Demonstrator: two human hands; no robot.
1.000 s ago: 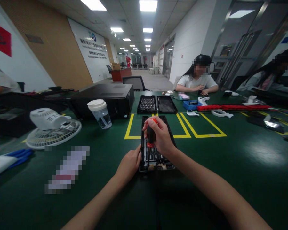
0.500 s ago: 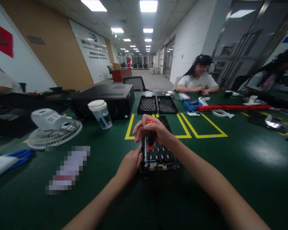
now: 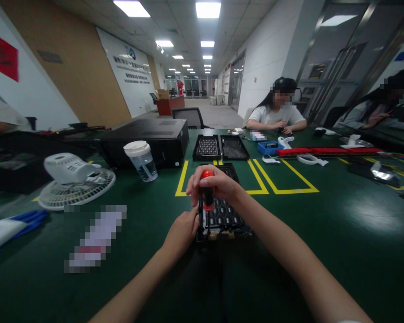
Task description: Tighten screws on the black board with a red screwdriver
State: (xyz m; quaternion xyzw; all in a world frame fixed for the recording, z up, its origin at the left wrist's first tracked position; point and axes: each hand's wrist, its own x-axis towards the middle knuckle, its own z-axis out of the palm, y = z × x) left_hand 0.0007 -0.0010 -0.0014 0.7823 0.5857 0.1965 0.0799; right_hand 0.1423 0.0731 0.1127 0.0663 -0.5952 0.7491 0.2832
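Note:
In front of me a black open case, with rows of dark rounded cells inside, lies on the green table. My left hand holds its left edge, fingers pressed together against the side wall. Over the case, my right hand has its fingers around a red-and-black screwdriver. The screwdriver stands nearly upright, its thin shaft pointing down at the near left corner of the case. Whether its tip sits in a screw is too small to tell. Part of the case's far half is hidden by my right hand.
Behind the case stand a similar tray of cells and a black lid. To the left are a lidded cup, a white fan, a large black box and blue gloves. A person sits across the table.
The fingers of my right hand have turned around the screwdriver handle, and its red top now shows more. The handle has shifted slightly left. My left hand stays in place.

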